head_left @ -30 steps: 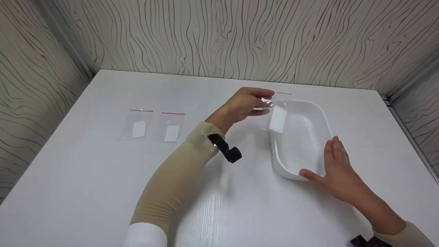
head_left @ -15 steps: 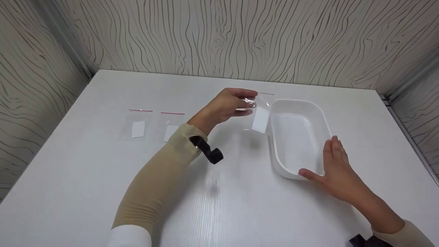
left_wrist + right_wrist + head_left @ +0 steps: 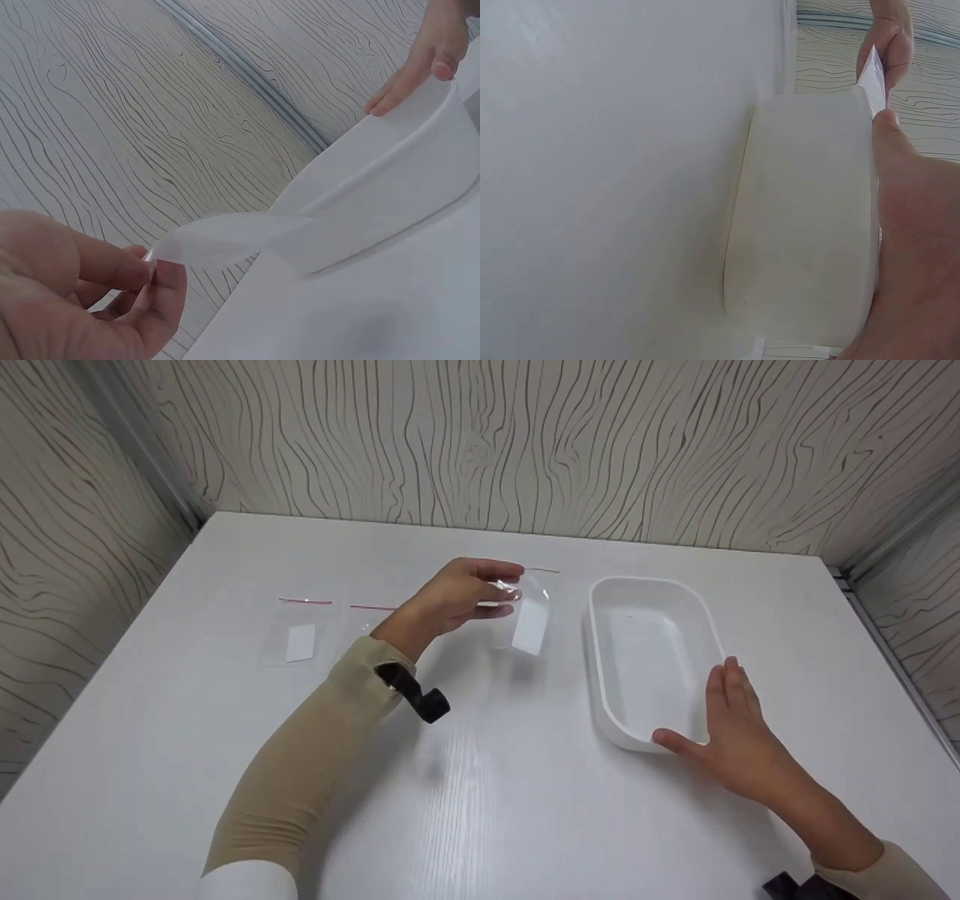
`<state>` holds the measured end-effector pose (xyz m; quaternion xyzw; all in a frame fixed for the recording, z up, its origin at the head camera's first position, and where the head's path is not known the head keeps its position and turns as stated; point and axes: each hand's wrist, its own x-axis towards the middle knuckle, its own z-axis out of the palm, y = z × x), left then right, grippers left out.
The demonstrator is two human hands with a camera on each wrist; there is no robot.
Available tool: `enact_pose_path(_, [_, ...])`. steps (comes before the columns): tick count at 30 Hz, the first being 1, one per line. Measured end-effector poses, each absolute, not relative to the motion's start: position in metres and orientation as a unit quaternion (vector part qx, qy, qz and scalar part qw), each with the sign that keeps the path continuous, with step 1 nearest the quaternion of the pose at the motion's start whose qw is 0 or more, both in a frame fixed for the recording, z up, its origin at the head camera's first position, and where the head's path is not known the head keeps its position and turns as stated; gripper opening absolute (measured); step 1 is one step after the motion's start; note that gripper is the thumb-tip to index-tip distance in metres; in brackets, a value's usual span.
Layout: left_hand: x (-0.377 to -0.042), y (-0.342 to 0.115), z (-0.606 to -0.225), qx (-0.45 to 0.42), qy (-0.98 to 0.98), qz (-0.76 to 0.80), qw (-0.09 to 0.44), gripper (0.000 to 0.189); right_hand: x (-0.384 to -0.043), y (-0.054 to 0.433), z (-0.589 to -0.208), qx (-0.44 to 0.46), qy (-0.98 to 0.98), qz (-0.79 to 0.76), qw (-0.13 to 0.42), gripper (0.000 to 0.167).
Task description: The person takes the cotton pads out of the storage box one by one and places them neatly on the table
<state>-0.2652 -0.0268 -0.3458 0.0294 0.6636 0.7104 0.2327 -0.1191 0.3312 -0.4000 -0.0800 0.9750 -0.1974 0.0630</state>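
Observation:
Between thumb and fingers, my left hand [image 3: 461,596] pinches a clear zip bag [image 3: 531,626] with a white card inside, held above the table left of the container. The left wrist view shows the zip bag [image 3: 217,238] sticking out from the fingertips. A white plastic container [image 3: 597,679] with rounded corners stands at the right, its inside bare. My right hand [image 3: 739,746] rests on its near right corner, thumb on the near rim and straight fingers along the right rim. In the right wrist view the container's outer wall [image 3: 802,217] fills the middle.
Another zip bag [image 3: 300,641] with a red seal and a white card lies on the white table [image 3: 465,810] at the left. A second zip bag [image 3: 367,619] beside it is partly hidden by the left arm. A patterned wall [image 3: 480,442] rises behind the table.
My left hand has carried the zip bag leftward, from over the container's left rim to over the table. The right hand and the container have stayed nearly still.

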Motion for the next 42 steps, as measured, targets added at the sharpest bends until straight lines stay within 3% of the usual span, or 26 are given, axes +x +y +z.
enact_pose_path(42, [-0.272,-0.099,-0.391,-0.054,0.735,0.63,0.244,0.046,-0.119,0.332,-0.398,-0.076,0.974,-0.2,0.07,0.125])
